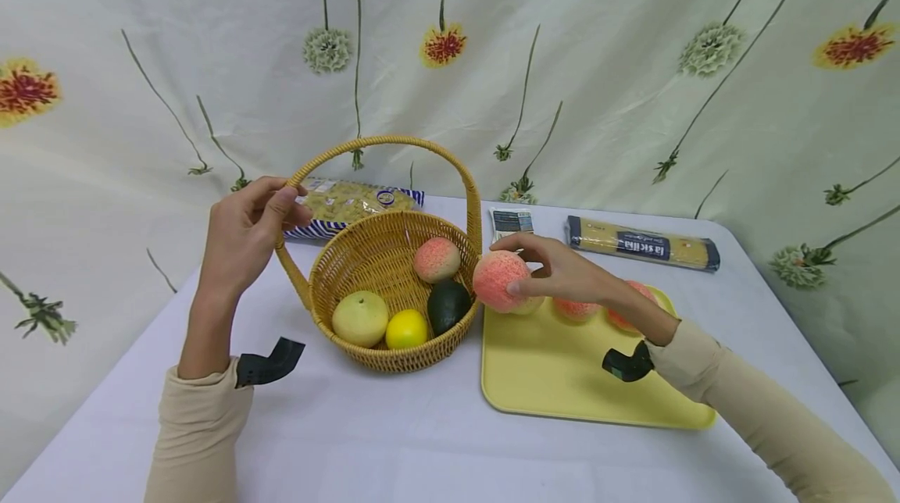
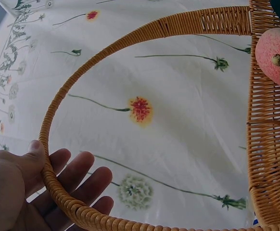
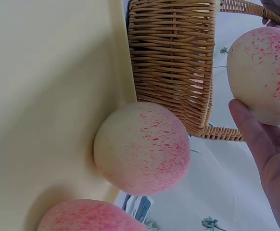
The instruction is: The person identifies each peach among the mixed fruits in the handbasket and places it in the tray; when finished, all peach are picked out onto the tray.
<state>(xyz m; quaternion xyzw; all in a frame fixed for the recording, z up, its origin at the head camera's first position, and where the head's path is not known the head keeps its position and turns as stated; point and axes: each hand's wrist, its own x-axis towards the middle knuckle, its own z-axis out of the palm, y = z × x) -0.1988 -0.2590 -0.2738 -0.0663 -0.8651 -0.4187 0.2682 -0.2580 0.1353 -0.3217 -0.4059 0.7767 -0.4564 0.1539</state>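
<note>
My left hand [image 1: 248, 230] holds the handle [image 2: 58, 94] of a round wicker basket [image 1: 404, 358] at its left side, thumb in front and fingers behind. Inside the basket lie a pink peach [image 1: 437, 260], a pale green round fruit [image 1: 361, 319], a yellow lemon [image 1: 407, 329] and a dark avocado [image 1: 448, 306]. Just off the basket's right rim, my right hand [image 1: 555, 269] grips another peach [image 1: 498, 281] between thumb and fingers, raised above the tray's left edge. Below it on the yellow tray [image 1: 562, 378], more peaches [image 3: 142, 148] sit along the back, partly hidden by my hand and forearm.
Behind the basket lies a bag of pasta [image 1: 351, 202] with blue stripes. A small white packet [image 1: 512, 222] stands behind the tray, and a long spaghetti pack [image 1: 643, 244] lies at the back right. A flowered curtain [image 1: 598, 73] hangs behind the white-covered table [image 1: 394, 440].
</note>
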